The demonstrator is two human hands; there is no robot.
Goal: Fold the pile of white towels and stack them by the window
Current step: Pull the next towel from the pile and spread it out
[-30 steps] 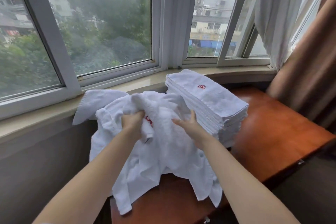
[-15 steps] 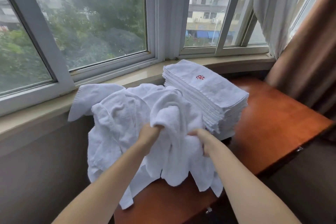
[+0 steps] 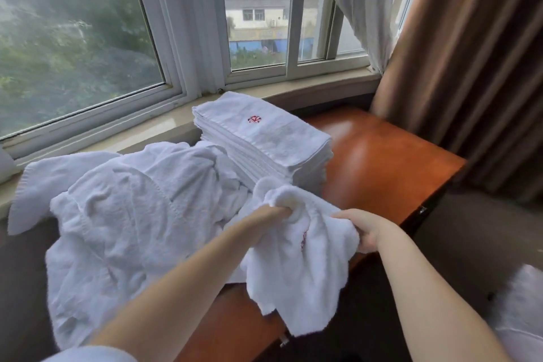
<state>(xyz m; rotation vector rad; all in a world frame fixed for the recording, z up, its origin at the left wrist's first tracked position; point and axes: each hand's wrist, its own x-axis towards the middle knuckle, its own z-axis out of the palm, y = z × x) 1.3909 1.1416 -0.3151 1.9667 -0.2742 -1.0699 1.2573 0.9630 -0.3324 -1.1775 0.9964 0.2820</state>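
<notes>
Both grips are bunched on one white towel (image 3: 296, 261) at lower center, left hand (image 3: 271, 213) and right hand (image 3: 363, 231); loose pile (image 3: 132, 214) at left, folded stack (image 3: 264, 138) on the desk (image 3: 382, 156) by the window sill

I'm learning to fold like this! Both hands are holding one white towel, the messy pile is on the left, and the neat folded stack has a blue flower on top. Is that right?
Almost. The head view shows the flower on the folded stack is red, not blue. The rest holds: the left hand and right hand grip one white towel, and the messy pile lies left.

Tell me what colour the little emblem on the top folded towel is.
Red, on the white top folded towel; the head view shows it.
</notes>
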